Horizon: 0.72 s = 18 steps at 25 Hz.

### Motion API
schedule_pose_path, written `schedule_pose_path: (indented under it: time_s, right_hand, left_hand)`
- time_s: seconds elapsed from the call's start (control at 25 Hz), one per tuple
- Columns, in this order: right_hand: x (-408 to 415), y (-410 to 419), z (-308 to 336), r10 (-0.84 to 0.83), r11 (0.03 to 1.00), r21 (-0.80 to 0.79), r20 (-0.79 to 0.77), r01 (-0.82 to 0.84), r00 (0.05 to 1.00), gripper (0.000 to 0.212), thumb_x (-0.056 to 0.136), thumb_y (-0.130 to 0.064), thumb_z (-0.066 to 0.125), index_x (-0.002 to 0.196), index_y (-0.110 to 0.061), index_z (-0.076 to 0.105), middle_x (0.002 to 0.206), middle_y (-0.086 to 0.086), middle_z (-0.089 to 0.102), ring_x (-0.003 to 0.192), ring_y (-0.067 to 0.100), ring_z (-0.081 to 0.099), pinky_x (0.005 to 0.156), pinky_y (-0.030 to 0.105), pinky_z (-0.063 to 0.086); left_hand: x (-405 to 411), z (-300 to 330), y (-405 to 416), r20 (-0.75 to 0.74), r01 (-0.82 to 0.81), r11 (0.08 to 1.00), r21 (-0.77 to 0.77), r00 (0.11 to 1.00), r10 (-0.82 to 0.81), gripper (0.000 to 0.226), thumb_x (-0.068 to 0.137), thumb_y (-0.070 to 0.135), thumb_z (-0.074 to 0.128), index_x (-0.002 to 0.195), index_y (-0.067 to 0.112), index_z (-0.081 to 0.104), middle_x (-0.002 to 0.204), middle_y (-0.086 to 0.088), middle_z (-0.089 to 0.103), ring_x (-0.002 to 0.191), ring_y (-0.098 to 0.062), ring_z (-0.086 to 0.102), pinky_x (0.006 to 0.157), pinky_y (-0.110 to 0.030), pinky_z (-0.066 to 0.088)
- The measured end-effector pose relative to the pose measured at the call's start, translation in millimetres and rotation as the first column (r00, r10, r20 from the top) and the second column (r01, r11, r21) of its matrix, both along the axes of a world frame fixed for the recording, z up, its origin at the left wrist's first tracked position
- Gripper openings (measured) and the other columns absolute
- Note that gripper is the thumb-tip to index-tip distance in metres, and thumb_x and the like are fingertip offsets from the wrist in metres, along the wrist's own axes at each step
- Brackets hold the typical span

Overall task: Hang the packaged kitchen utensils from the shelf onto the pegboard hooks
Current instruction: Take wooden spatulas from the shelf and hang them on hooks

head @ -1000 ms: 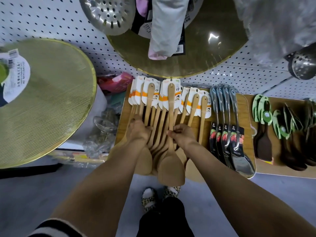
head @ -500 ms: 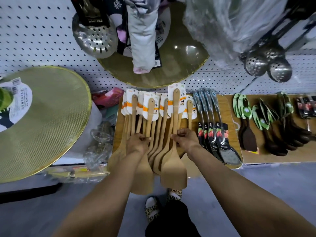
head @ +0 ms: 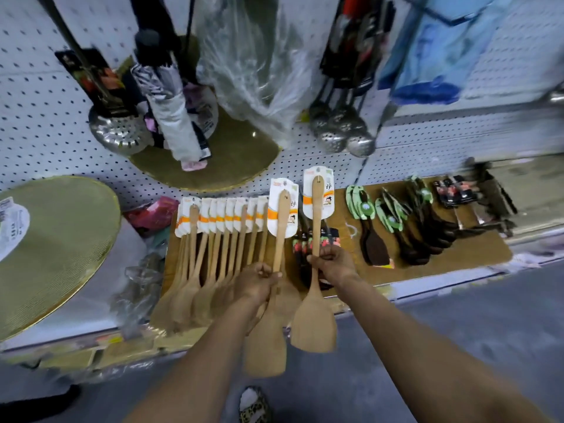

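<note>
My left hand (head: pixel 254 283) grips the handle of one wooden spatula (head: pixel 280 233) with a white and orange card at its top. In my right hand (head: pixel 334 265) is a second wooden spatula (head: pixel 316 312), lifted a little higher, its card near the foot of the pegboard (head: pixel 33 123). Both blades hang past the shelf's front edge. A row of several more carded wooden spatulas (head: pixel 213 239) lies on the wooden shelf board (head: pixel 476 254) to the left of my hands.
Dark spatulas with green cards (head: pixel 375 236) lie on the shelf at the right. Steel skimmers (head: pixel 341 132), a perforated strainer (head: pixel 120 132), a folded umbrella (head: pixel 174 117) and plastic bags hang on the pegboard. Round gold mesh screens (head: pixel 61 245) stand at the left.
Each hand has lifted one spatula out of the row and moved right. The view has tilted up, showing more of the pegboard.
</note>
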State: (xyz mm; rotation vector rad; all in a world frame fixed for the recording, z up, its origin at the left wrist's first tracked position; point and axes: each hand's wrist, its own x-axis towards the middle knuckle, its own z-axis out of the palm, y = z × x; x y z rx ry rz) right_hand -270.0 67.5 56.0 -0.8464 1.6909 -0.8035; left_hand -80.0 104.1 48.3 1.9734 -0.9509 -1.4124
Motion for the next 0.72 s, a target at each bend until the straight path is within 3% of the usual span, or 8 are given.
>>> schedule_pose_path:
  time_s: [0.08,0.16,0.24,0.36,0.44,0.56,0.72]
  right_hand:
    - [-40.0,11.5,15.7,-0.012,0.999,-0.041,-0.01,0.012,1.0,0.027,0.078,-0.008,0.083,0.074,-0.013,0.057,0.07,0.005,0.066,0.067,0.022,0.064,0.069,0.041,0.058]
    - [-100.0,28.6,33.1,-0.057,0.995,-0.087,0.008,0.058,0.998,0.024,0.077,-0.012,0.084,0.075,-0.012,0.06,0.073,0.008,0.069,0.07,0.024,0.068,0.072,0.044,0.06]
    - [-169.7,47.4,55.3,-0.1,0.983,-0.147,0.052,0.106,0.994,0.02,0.081,-0.01,0.081,0.079,-0.008,0.061,0.074,0.01,0.068,0.07,0.023,0.065,0.069,0.04,0.059]
    - [-280.1,72.3,91.5,-0.165,0.948,-0.255,0.113,0.189,0.98,0.018,0.086,-0.013,0.077,0.078,-0.008,0.062,0.072,0.009,0.065,0.069,0.022,0.061,0.073,0.041,0.055]
    - [-340.2,79.0,114.0,-0.206,0.911,-0.339,0.116,0.234,0.972,0.02,0.087,-0.015,0.076,0.073,-0.012,0.062,0.068,0.006,0.064,0.065,0.019,0.059,0.071,0.038,0.052]
    - [-431.7,83.6,151.7,-0.289,0.84,-0.435,0.146,0.324,0.946,0.019,0.087,-0.018,0.076,0.075,-0.01,0.063,0.069,0.006,0.064,0.064,0.018,0.057,0.066,0.035,0.049]
    - [-527.9,85.2,199.0,-0.349,0.764,-0.509,0.191,0.396,0.918,0.015,0.09,-0.014,0.072,0.093,-0.002,0.065,0.071,0.009,0.063,0.063,0.02,0.058,0.059,0.031,0.051]
  left_hand:
    - [-38.0,14.0,6.5,-0.018,0.013,0.999,-0.047,1.0,-0.014,0.024,0.075,0.024,0.079,0.065,0.022,0.058,0.074,-0.005,0.068,0.076,-0.029,0.07,0.075,-0.051,0.059]
    - [-94.9,36.2,17.8,-0.037,0.049,0.993,-0.107,0.998,-0.053,0.027,0.077,0.021,0.079,0.063,0.021,0.056,0.072,-0.006,0.069,0.076,-0.03,0.07,0.07,-0.044,0.056]
    - [-161.9,55.2,27.3,-0.058,0.108,0.98,-0.168,0.991,-0.119,0.028,0.08,0.019,0.077,0.064,0.02,0.053,0.079,-0.005,0.07,0.081,-0.029,0.071,0.07,-0.038,0.052]
    - [-271.7,88.1,36.4,-0.105,0.18,0.948,-0.262,0.971,-0.213,0.026,0.08,0.016,0.077,0.067,0.019,0.054,0.091,-0.006,0.07,0.089,-0.031,0.07,0.075,-0.04,0.053]
    - [-333.5,108.0,32.9,-0.146,0.201,0.93,-0.309,0.956,-0.255,0.026,0.08,0.014,0.077,0.069,0.019,0.054,0.08,-0.01,0.067,0.083,-0.035,0.071,0.067,-0.037,0.048]
    - [-428.2,143.5,34.9,-0.211,0.238,0.889,-0.392,0.917,-0.338,0.026,0.085,0.008,0.072,0.073,0.018,0.051,0.069,-0.005,0.058,0.071,-0.027,0.07,0.053,-0.025,0.041]
    - [-528.1,182.8,26.6,-0.164,0.32,0.805,-0.499,0.878,-0.45,0.018,0.087,0.004,0.069,0.083,0.008,0.051,0.081,-0.009,0.061,0.063,-0.021,0.066,0.039,-0.017,0.043]
